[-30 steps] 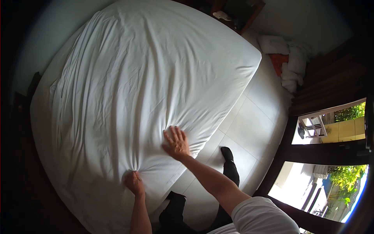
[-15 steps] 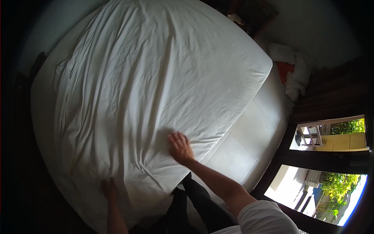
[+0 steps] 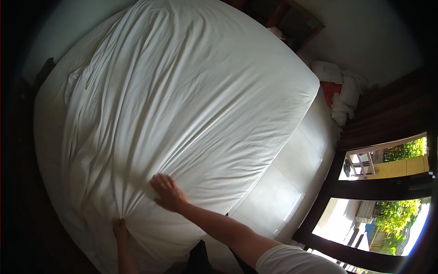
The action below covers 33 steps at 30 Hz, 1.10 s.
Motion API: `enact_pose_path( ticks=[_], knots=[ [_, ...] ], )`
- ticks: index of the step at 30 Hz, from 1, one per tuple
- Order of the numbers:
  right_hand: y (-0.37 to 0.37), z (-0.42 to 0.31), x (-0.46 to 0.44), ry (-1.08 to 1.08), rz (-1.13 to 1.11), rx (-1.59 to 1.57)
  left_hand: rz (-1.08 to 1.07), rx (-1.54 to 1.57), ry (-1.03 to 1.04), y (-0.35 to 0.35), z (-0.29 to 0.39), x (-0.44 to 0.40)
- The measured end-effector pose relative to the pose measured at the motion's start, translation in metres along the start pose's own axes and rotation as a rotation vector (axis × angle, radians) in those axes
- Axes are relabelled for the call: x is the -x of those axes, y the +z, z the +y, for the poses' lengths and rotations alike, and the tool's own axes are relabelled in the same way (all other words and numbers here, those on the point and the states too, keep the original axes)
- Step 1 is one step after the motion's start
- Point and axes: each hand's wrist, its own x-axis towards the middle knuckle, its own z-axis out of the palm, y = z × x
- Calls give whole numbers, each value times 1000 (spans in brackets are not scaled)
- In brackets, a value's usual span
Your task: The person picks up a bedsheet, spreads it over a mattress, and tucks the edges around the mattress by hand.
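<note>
A wrinkled white sheet (image 3: 219, 105) covers a large bed. Near the lower left of the view, my left hand (image 3: 120, 229) is closed on a gathered bit of the sheet, and folds fan out from that point up the bed. To its upper right, my right hand (image 3: 168, 192) lies palm down on the sheet with its fingers spread. Several folds run from beside the right hand toward the far side.
Pale floor tiles (image 3: 273, 196) run along the bed's right side. White bedding (image 3: 349, 89) with an orange item (image 3: 330, 93) lies by the wall, near a brown curtain (image 3: 383, 109). Dark-framed glass doors (image 3: 365, 186) stand at the right; a wooden shelf (image 3: 299, 25) is at the top.
My left hand let go, moved left and took hold of the sheet again. My right hand has slid left and slightly down. The sheet's folds now gather at the left hand.
</note>
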Motion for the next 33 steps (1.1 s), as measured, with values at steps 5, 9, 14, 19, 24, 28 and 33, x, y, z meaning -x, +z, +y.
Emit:
enact_pose_path(
  ticks=[5,9,14,19,24,28,33],
  knots=[
    [27,-37,32,-218,-164,-95,350,-407,73,-17,-5,-26],
    [-31,62,102,283,113,113,353,-574,-62,-27,-31,-48],
    [-15,98,160,1111,774,-316,-41,-51,-39,-46,-18,-49],
    [100,-114,169,1471,473,-674,221,150,-156,-51,-66,-49],
    [124,-152,218,887,-437,-880,151,124,-236,-90,-79,-55],
    [12,-78,147,765,-831,-1041,481,-222,-215,-102,-51,-91],
    [-46,68,33,465,489,190,363,-329,-237,-102,-57,-135]
  ],
)
